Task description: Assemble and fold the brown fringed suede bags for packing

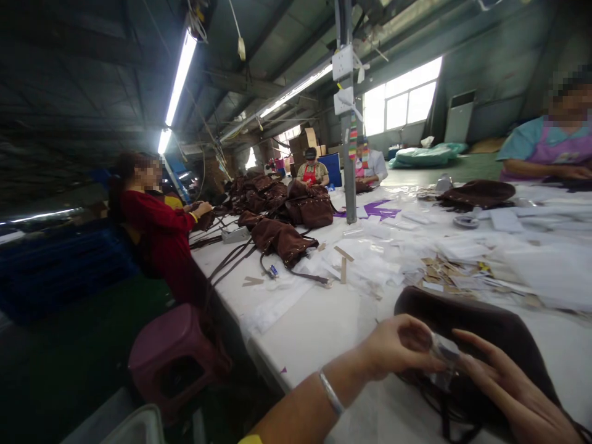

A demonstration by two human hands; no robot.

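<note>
From here I see the left grip (395,351) pinching a small, clear, crumpled plastic packet (445,349), the right grip (513,383) touching its 4 o'clock side, though whether that one pinches I can't tell. Both are equally near it; at 1 o'clock, a dark-brown, soft rounded bag (485,316) lies on the white desk (319,320), long axis 10-to-4.

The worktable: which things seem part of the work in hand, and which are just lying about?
Seemingly in use:
small plastic piece, between left hand and right hand;
dark brown item by the hands.

Seemingly just lying about:
tan strips;
purple piece.
</note>
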